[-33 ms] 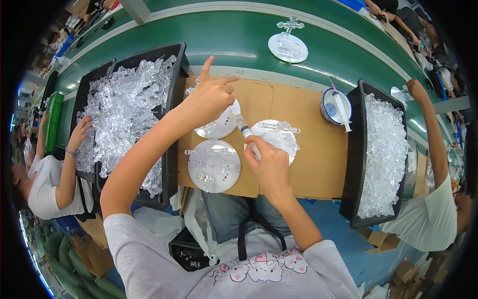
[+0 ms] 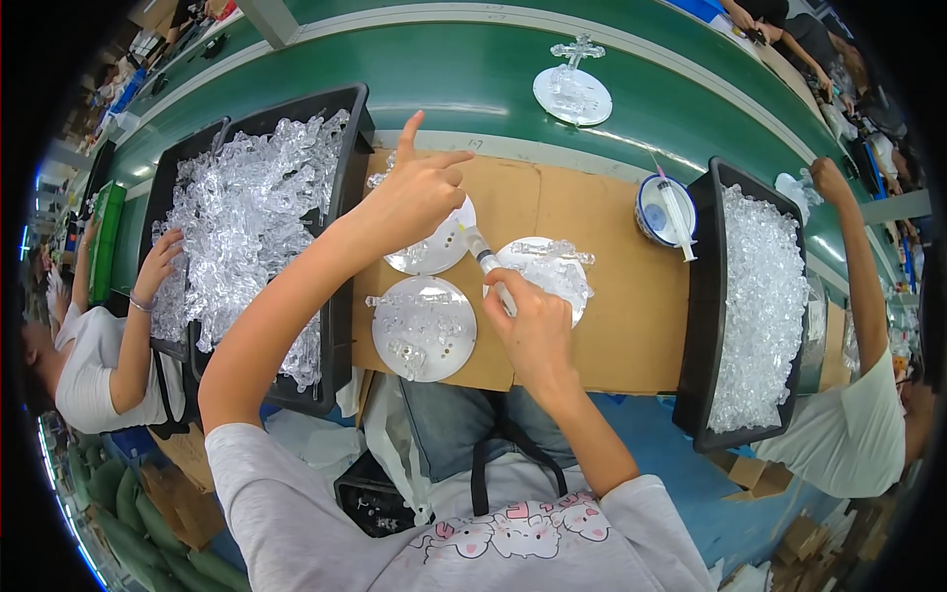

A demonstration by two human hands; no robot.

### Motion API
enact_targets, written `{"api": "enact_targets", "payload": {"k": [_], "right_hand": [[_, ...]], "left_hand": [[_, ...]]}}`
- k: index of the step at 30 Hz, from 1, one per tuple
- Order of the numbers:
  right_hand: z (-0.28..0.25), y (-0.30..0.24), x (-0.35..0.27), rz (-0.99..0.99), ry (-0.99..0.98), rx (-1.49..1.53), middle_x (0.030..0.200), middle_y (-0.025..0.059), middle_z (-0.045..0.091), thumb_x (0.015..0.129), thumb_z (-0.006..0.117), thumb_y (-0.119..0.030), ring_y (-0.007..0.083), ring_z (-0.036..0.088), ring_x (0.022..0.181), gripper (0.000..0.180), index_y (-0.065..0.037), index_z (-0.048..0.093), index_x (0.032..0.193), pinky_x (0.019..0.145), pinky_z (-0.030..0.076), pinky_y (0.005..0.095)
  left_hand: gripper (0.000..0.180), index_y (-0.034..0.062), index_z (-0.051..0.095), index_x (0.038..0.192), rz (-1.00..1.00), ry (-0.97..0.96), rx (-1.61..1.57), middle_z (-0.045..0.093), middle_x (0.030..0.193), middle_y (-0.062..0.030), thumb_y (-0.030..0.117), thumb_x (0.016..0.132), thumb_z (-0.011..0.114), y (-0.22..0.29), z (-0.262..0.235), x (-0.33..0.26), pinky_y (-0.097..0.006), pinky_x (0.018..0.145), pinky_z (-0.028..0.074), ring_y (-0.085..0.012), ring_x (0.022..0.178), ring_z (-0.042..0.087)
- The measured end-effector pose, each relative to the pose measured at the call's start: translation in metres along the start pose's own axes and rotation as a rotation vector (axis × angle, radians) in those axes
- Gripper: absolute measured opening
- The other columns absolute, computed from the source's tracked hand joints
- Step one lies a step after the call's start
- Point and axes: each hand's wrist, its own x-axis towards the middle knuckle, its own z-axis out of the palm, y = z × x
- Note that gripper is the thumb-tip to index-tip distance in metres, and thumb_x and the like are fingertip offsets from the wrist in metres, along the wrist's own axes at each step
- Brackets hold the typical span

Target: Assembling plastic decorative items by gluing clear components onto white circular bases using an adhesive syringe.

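My right hand (image 2: 538, 331) is closed around a syringe (image 2: 483, 252), whose tip points up and left at the far-left white disc (image 2: 429, 252). Over that disc is my left hand (image 2: 419, 197), two fingers stretched out and the others curled under. What the curled fingers grip is hidden; a clear plastic piece (image 2: 379, 179) shows just beyond the hand. A second white disc (image 2: 424, 331), nearer to me, carries clear pieces. Partly behind my right hand lies a third white disc (image 2: 552, 281) with clear bars on it.
Black bins of clear plastic parts flank the cardboard (image 2: 631, 316): the left bin (image 2: 360, 118) and the right bin (image 2: 700, 296). A bowl (image 2: 651, 222) holds another syringe (image 2: 678, 212). On the green belt (image 2: 444, 69) stands a disc with a clear cross (image 2: 577, 49). Co-workers sit on both sides.
The disc with the clear cross has shifted slightly right on the belt. At the far right, clear pieces by a co-worker's hand have moved a little. My hands have not visibly moved.
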Motion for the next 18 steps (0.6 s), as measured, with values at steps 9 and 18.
{"api": "enact_targets", "payload": {"k": [9,18], "right_hand": [[-0.028,-0.006,-0.011,0.057,0.010,0.204,0.081,0.0143,0.067,0.078,0.064,-0.003,0.0260,0.067,0.071,0.013,-0.005,0.065,0.091,0.063,0.050,0.0314],[-0.109,0.032,-0.084,0.119,0.145,0.556,0.102,0.0188,0.067,0.085,0.060,-0.001,0.0224,0.067,0.091,0.013,-0.001,0.060,0.098,0.073,0.052,0.0295]], "left_hand": [[0.008,0.0111,0.070,0.084,-0.071,-0.089,-0.132,0.065,0.089,-0.0070,0.016,0.078,0.066,-0.004,-0.031,0.015,-0.067,0.107,0.012,-0.0219,0.116,0.056],[0.059,0.0122,0.051,0.128,-0.371,-0.009,-0.182,0.059,0.122,-0.0108,0.042,0.080,0.067,-0.051,-0.025,0.177,-0.058,0.099,0.030,-0.0257,0.116,0.054]]}}
